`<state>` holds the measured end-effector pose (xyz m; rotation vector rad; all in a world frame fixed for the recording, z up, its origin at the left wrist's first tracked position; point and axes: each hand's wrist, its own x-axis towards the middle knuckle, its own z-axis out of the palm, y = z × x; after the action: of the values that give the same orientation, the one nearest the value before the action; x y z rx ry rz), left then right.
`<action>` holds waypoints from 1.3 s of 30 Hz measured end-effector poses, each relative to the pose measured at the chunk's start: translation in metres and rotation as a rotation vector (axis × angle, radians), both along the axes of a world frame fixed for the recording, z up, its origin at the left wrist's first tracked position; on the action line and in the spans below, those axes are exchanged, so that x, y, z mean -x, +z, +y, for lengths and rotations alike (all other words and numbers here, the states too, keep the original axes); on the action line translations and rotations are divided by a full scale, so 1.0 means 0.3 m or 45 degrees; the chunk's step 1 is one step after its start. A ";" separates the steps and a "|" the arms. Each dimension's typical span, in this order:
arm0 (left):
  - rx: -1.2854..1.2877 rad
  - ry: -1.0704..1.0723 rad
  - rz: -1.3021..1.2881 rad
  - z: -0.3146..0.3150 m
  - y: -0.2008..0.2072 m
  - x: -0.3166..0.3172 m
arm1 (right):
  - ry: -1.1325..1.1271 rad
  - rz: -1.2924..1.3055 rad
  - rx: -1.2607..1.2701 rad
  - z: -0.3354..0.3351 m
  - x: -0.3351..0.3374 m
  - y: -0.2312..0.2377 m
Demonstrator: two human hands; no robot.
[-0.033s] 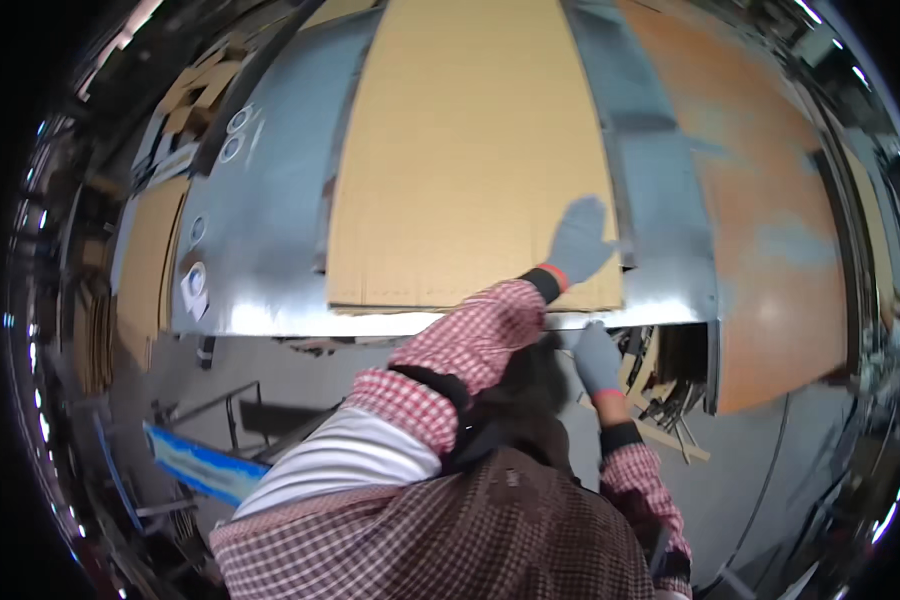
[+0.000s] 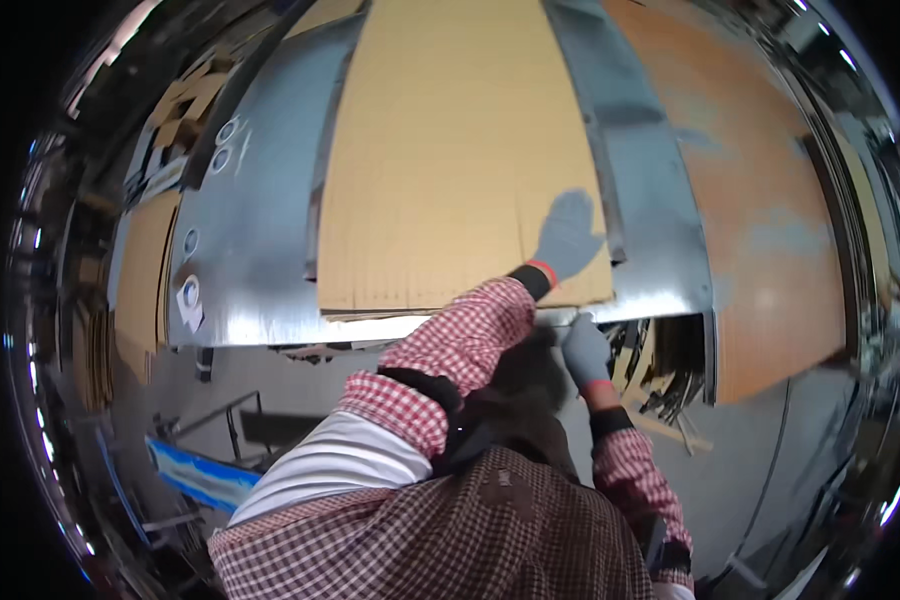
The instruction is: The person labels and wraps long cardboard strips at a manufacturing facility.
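Note:
A long tan cardboard sheet [image 2: 440,180] lies on a grey metal table [image 2: 260,220], its near edge close to the table's front edge. Whether it is one sheet or a stack, I cannot tell. My left hand [image 2: 570,238], in a grey glove, rests flat on the cardboard near its right front corner, fingers stretched out and thumb apart. Lower down, at the table's front edge, is my right hand [image 2: 587,352], also gloved in grey. Its fingers are curled in, and whatever they may hold is hidden.
Dark metal rails [image 2: 602,190] run along the cardboard's sides. To the right stands a brown-topped surface [image 2: 770,270]. Rolls of tape [image 2: 190,291] lie on the table's left side. Cardboard scraps [image 2: 660,385] sit below the table. A blue-edged panel [image 2: 200,472] is at lower left.
The whole view has shifted slightly, so the cardboard and both hands appear a little further left. Against the cardboard, neither hand has visibly moved.

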<state>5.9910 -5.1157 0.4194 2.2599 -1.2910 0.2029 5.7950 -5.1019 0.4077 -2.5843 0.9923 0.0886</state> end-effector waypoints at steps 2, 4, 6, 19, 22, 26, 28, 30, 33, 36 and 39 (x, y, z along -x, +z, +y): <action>-0.027 0.017 0.057 0.038 -0.021 -0.020 | 0.058 -0.296 -0.121 0.048 0.000 -0.007; -0.082 0.025 0.001 0.082 -0.034 -0.035 | 0.192 -0.213 -0.147 0.020 -0.022 0.097; -0.098 0.020 -0.082 0.065 -0.002 -0.036 | 0.156 -0.074 -0.133 -0.025 -0.030 0.047; -0.229 0.036 -0.121 0.039 0.030 0.030 | 0.265 -0.365 0.482 -0.024 0.005 -0.126; -0.131 0.047 -0.218 0.046 0.015 0.009 | 0.142 -0.069 -0.224 0.069 0.233 -0.172; -0.146 -0.005 -0.135 -0.018 0.082 0.039 | 0.106 0.438 -0.231 0.017 0.603 -0.292; -0.058 0.038 -0.200 0.153 0.072 -0.025 | 0.354 -0.290 -0.531 0.008 0.238 0.172; -0.034 -0.122 0.022 0.114 0.109 0.010 | 0.606 -1.078 -0.252 -0.047 -0.001 0.365; -0.068 -0.023 -0.070 0.163 0.073 0.114 | 0.476 -1.212 -0.622 -0.171 -0.183 0.408; -0.121 0.008 -0.163 0.168 0.086 0.109 | -0.169 -0.544 -0.875 -0.331 -0.162 0.166; -0.101 -0.052 -0.169 0.102 0.121 0.146 | -0.225 -0.664 -1.166 -0.395 -0.123 -0.089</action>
<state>5.9473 -5.0852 0.4558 2.3171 -1.4359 0.2964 5.8319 -5.2204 0.3810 -1.5603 0.7286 -0.1430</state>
